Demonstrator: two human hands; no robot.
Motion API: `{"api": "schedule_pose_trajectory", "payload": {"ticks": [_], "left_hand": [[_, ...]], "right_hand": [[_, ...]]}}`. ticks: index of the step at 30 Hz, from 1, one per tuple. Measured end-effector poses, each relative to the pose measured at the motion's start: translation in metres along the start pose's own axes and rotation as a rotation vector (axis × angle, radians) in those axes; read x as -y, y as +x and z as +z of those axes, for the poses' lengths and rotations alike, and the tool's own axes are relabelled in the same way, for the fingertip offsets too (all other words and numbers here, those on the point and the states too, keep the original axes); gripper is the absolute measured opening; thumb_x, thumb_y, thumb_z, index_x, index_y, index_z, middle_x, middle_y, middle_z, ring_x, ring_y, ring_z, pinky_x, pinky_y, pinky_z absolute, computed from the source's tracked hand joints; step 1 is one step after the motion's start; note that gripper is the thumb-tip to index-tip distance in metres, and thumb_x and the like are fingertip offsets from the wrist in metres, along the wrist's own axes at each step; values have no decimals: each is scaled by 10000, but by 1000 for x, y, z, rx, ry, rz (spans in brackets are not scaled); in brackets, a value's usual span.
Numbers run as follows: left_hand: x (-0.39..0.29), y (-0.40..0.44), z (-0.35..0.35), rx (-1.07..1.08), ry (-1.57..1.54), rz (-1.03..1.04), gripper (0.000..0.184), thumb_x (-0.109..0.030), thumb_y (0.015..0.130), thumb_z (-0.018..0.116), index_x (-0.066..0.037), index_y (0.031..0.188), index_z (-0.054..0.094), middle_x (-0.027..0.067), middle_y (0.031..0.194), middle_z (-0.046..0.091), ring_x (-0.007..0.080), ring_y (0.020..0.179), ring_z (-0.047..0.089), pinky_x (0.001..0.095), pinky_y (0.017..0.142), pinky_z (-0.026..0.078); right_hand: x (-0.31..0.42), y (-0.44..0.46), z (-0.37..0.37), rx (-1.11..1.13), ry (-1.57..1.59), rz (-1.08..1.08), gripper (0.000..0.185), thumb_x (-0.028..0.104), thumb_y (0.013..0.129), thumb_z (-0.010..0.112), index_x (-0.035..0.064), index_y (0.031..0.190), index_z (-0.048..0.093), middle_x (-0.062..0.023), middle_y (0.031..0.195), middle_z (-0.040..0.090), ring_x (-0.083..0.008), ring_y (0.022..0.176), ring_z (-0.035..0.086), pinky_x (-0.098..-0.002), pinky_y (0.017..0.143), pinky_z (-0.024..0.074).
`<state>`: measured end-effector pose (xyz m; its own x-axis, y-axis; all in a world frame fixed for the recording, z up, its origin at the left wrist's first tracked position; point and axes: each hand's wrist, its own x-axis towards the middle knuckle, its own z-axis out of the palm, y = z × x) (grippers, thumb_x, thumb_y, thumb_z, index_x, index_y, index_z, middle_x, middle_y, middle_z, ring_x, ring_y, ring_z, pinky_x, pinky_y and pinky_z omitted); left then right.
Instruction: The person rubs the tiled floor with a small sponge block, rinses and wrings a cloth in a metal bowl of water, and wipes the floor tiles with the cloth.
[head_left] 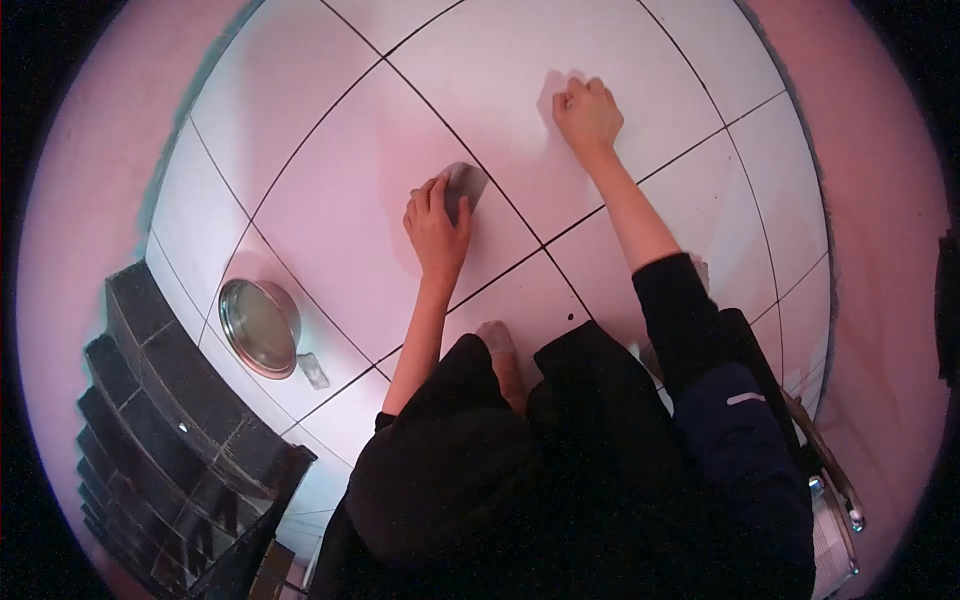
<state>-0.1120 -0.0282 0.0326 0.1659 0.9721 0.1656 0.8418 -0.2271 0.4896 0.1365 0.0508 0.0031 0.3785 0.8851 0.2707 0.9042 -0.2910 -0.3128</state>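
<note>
My left hand [437, 235] is curled around a grey object [465, 187] with a rounded end, low over the white floor tiles. The fingers lie along its left side and the thumb is on its right; what kind of thing it is, I cannot tell. Farther out and to the right, my right hand [589, 118] is closed with the fingers bent under, at or just above the floor. Whatever it may hold is hidden by the fingers.
A round metal bowl [234, 310] stands on the floor at left, with a small clear block [313, 371] beside it. Dark tiled steps [180, 370] rise at far left. Pink walls [880, 250] border the floor. A foot [493, 337] shows below my hands. Metal-legged furniture [835, 480] is at lower right.
</note>
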Motion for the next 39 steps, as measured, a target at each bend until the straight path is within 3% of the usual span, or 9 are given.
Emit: {"api": "schedule_pose_trajectory", "payload": {"ticks": [5, 8, 13, 18, 22, 26, 28, 33, 39], "left_hand": [[4, -4, -1, -9, 16, 6, 403, -141, 803, 647, -95, 1190, 543, 68, 1193, 556, 281, 1101, 516, 445, 972, 354], [8, -4, -2, 16, 13, 10, 391, -128, 798, 654, -88, 1172, 544, 68, 1204, 560, 286, 1113, 520, 462, 1002, 341], [11, -7, -2, 43, 7, 43, 371, -101, 799, 631, -107, 1157, 533, 31, 1232, 541, 230, 1160, 511, 519, 1049, 291], [13, -9, -12, 88, 24, -14, 378, -97, 799, 635, -126, 1162, 533, 26, 1230, 544, 223, 1172, 508, 534, 1068, 267], [16, -12, -9, 65, -14, -31, 356, -114, 817, 634, -128, 1161, 543, 28, 1256, 539, 242, 1179, 503, 519, 1083, 249], [14, -7, -7, 65, -26, -45, 347, -106, 811, 635, -114, 1146, 545, 40, 1246, 544, 244, 1177, 504, 523, 1081, 251], [14, -9, -6, 78, -41, -47, 330, -103, 809, 636, -103, 1126, 546, 46, 1243, 545, 247, 1176, 505, 528, 1082, 249], [18, -6, -3, 77, -88, -13, 288, -62, 791, 625, -83, 1060, 524, 59, 1200, 548, 267, 1197, 494, 561, 1062, 266], [14, -12, -6, 71, -72, -39, 280, -95, 806, 627, -88, 1065, 520, 51, 1209, 537, 257, 1216, 479, 574, 1071, 239]], "right_hand": [[21, -106, -16, 29, 113, -240, 121, 192, 674, 654, 109, 745, 603, -56, 766, 505, -216, 662, 552, -349, 474, 476], [28, -92, -10, -73, 125, -331, 130, 170, 637, 669, 120, 724, 585, -48, 764, 501, -202, 647, 546, -334, 447, 461], [40, 4, 19, 11, 54, -223, 125, 227, 729, 617, 103, 748, 618, -71, 795, 552, -249, 751, 604, -372, 527, 519], [40, -25, 2, 128, 28, -128, 173, 245, 736, 614, 75, 764, 631, -76, 807, 557, -276, 768, 598, -413, 580, 525], [30, -108, -19, 78, 130, -244, 103, 171, 680, 636, 93, 677, 568, -62, 755, 499, -234, 679, 560, -353, 495, 488], [32, -89, -7, 7, 137, -313, 117, 133, 652, 641, 106, 636, 528, -53, 730, 471, -219, 645, 544, -339, 453, 464], [41, -49, 6, -150, 130, -306, 132, 154, 664, 634, 103, 617, 522, -51, 719, 478, -225, 645, 553, -342, 445, 467], [50, 16, 29, -46, 75, -188, 109, 203, 693, 616, 96, 683, 599, -72, 758, 537, -255, 704, 589, -388, 494, 504], [38, -44, 0, 3, 55, -148, 108, 200, 697, 616, 95, 683, 599, -79, 745, 526, -267, 720, 576, -400, 532, 503]]}}
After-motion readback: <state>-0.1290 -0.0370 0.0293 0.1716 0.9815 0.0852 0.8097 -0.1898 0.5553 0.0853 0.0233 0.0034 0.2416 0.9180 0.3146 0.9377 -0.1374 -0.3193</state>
